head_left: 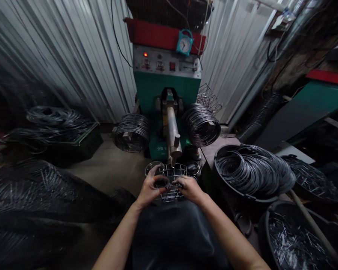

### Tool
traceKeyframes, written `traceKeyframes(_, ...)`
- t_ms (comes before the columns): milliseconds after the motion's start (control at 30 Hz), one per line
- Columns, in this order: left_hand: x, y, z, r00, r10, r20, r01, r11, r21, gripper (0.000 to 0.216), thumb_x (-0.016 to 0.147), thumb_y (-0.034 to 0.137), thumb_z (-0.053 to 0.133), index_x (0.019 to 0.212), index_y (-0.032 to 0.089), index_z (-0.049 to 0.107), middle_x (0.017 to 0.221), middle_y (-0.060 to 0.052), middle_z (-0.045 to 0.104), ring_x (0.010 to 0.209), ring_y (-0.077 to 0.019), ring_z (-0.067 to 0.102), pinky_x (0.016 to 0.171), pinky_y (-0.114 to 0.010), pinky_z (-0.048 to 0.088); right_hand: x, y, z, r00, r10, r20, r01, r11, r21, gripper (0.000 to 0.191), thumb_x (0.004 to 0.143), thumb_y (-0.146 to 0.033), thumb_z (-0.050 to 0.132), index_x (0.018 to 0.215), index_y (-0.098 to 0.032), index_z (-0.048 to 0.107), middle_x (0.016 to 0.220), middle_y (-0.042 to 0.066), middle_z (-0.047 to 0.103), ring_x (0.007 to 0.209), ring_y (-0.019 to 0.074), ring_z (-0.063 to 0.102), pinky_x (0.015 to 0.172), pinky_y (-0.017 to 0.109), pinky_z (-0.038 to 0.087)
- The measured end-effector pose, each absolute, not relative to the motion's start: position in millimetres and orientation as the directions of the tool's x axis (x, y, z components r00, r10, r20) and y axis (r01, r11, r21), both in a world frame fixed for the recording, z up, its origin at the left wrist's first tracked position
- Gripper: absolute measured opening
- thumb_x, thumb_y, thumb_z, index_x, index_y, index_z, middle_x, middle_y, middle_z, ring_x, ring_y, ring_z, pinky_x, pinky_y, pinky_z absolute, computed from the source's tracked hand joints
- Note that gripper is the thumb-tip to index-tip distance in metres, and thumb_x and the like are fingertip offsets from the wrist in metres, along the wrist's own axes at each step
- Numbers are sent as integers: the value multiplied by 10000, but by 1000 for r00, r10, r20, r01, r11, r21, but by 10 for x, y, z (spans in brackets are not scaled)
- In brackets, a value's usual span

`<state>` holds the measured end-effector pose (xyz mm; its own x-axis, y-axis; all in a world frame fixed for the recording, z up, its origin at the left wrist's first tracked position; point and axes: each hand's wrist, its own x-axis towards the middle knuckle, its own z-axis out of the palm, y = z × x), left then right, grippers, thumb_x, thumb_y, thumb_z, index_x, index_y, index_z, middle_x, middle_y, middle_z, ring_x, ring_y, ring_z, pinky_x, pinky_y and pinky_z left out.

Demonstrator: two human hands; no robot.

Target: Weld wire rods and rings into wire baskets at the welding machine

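Observation:
A round wire basket (174, 194) sits in front of me, just below the electrode tip of a green spot-welding machine (169, 80). My left hand (151, 187) grips the basket's near left side, thumb and fingers curled round the wires. On the near right side my right hand (188, 187) has its fingers bent in and closed on the same basket. The machine's metal arm (173, 129) points down toward the far rim. Part of the basket is hidden by my fingers.
Bundles of wire rings (132, 132) hang left of the machine, and more wire rings (201, 125) hang right. A tub (219, 176) of wire rings and a bucket (266, 228) of short wire pieces stand at right. A dark crate (84, 144) holds wire at left.

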<state>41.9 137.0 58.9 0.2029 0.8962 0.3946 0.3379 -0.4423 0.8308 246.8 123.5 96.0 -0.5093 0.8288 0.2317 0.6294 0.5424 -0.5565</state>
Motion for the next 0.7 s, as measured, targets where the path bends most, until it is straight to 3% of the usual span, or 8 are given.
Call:
traceKeyframes(333, 447, 1511, 551, 169, 930, 326, 290, -363, 886, 276, 597, 324, 750, 835, 203, 679, 1344, -92, 403, 1252, -268, 392, 1033, -426, 334, 2416, 1306, 1007, -445, 865, 233, 690, 497, -527, 265, 751, -49, 555, 945, -206, 645, 965, 49, 669, 888, 168, 635, 769, 241, 474)
traceKeyframes(700, 517, 1484, 532, 91, 914, 396, 353, -402, 845, 225, 605, 217, 712, 828, 217, 681, 1317, -71, 421, 1228, -263, 409, 1033, -439, 331, 2426, 1357, 965, -432, 871, 234, 754, 491, -437, 261, 768, -78, 551, 965, -220, 647, 973, 44, 676, 880, 171, 636, 765, 238, 473)
